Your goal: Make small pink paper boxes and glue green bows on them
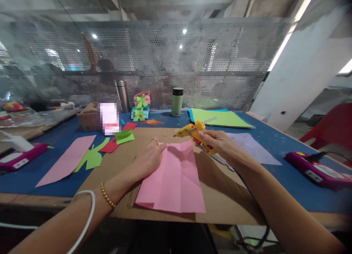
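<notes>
My right hand (214,142) grips a yellow hot glue gun (190,130), its nozzle pointing left and a glue stick jutting from its back. Below it lies a creased sheet of pink paper (176,180) with fold lines down its length. At the sheet's upper left edge, my left hand (150,158) has its fingers closed on the paper; the fingertips are partly hidden. The nozzle is above the sheet's top edge, near my left fingers. Under the paper is a brown cardboard sheet (225,195).
Left are a pink strip (67,158), a green paper bow (93,157) and red paper (108,146). Behind stand a green tumbler (177,103), a steel flask (123,96) and small paper boxes with bows (140,113). Lilac paper (253,147) and a purple power strip (316,169) lie right.
</notes>
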A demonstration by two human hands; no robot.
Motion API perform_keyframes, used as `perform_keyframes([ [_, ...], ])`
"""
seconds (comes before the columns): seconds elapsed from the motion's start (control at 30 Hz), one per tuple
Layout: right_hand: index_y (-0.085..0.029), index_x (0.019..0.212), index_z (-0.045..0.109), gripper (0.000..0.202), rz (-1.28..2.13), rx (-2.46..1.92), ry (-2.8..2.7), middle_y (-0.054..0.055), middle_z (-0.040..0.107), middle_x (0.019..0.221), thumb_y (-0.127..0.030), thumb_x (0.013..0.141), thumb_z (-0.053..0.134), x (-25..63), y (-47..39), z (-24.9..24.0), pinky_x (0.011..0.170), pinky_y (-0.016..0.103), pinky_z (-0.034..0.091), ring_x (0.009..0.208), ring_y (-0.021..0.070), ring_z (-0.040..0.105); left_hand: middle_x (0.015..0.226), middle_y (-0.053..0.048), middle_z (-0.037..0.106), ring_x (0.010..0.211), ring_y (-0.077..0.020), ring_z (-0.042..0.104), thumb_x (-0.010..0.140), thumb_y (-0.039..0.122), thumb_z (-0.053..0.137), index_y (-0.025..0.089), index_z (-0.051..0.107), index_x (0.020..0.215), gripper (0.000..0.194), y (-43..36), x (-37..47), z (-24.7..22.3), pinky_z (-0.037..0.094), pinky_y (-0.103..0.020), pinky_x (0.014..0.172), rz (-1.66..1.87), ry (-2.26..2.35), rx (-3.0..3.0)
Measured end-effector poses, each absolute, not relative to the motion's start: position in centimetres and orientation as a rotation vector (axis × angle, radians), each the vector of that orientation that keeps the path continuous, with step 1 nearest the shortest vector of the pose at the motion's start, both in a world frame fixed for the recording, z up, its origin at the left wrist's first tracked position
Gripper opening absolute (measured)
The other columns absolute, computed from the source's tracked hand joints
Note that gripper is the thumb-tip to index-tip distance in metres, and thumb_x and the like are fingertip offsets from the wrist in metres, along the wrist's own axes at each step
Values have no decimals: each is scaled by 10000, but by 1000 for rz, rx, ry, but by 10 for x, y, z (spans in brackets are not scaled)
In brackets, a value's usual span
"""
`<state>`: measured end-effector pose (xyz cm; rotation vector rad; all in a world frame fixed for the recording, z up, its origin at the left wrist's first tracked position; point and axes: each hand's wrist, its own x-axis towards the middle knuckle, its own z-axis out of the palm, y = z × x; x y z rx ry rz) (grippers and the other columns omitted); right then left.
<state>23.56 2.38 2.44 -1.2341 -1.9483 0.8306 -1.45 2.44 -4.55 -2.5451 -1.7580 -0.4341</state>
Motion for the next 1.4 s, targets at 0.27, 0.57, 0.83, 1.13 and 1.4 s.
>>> perform_keyframes([
  [0.27,-168,718,639,547,816,-1237,-1957,6,525,622,-684,845,507,234,21,28,550,287,317,554,121,429,1072,-111,566,906,-245,623,1000,235,325,265,612,1283,404,23,-14,-41,470,-357,743,-388,-1721,-2561],
  [0.57,-171,794,693,534,721,-1252,-2060,53,639,746,-637,908,457,236,34,10,601,299,377,650,166,530,1074,-97,554,955,-235,610,994,223,364,264,610,1297,392,23,-18,-40,472,-348,805,-478,-1721,-2613],
  [0.83,-186,814,697,472,598,-1302,-2146,44,695,797,-575,928,456,229,39,2,629,298,398,720,196,598,1046,-78,544,939,-219,603,988,210,377,330,596,1339,431,25,-23,-44,462,-328,795,-519,-1641,-2674],
  [1.13,-179,830,695,474,555,-1321,-2188,56,710,824,-562,941,439,227,42,-1,670,307,417,750,203,611,1082,-80,529,1014,-243,576,978,379,471,302,604,1338,392,18,-25,-33,458,-386,902,-552,-1724,-2751],
  [1.4,-182,756,646,481,552,-1339,-2195,45,674,782,-554,954,416,225,37,3,651,308,382,714,189,573,1105,-84,543,1035,-242,570,967,380,489,271,631,1297,375,15,-25,-32,461,-378,909,-535,-1738,-2729],
])
